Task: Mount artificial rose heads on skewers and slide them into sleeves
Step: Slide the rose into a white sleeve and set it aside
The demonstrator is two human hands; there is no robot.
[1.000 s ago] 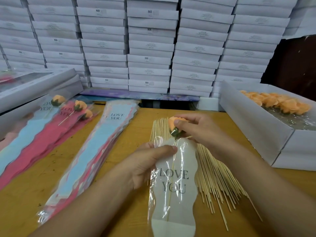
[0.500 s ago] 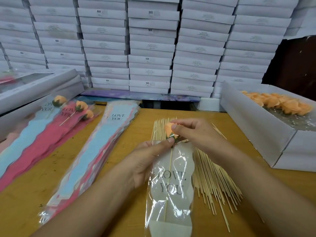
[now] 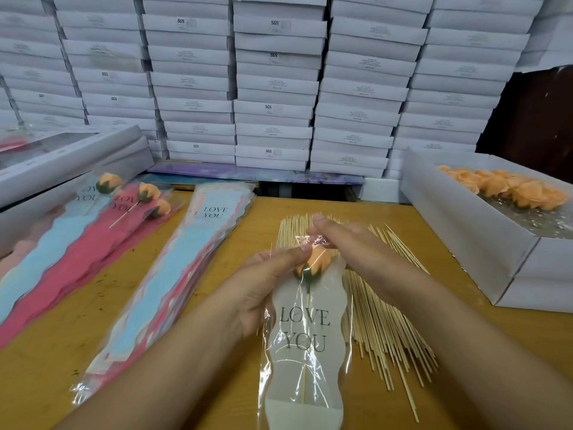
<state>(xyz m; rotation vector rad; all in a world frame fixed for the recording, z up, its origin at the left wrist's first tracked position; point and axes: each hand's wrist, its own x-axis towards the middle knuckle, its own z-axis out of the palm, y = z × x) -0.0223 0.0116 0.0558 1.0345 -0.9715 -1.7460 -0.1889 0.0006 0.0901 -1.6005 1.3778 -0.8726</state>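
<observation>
A second before, we had held the rose head (image 3: 313,264) above the mouth of the white sleeve (image 3: 305,330); now it sat inside, skewer run down behind the lettering, so this piece was nearly finished. Our left hand (image 3: 266,287) pinched the film's left edge beside the bloom, and our right hand (image 3: 344,243) pinched the top lip. At two o'clock the open white box (image 3: 459,212) held loose orange heads; at ten o'clock three sleeved roses (image 3: 136,193) lay done.
</observation>
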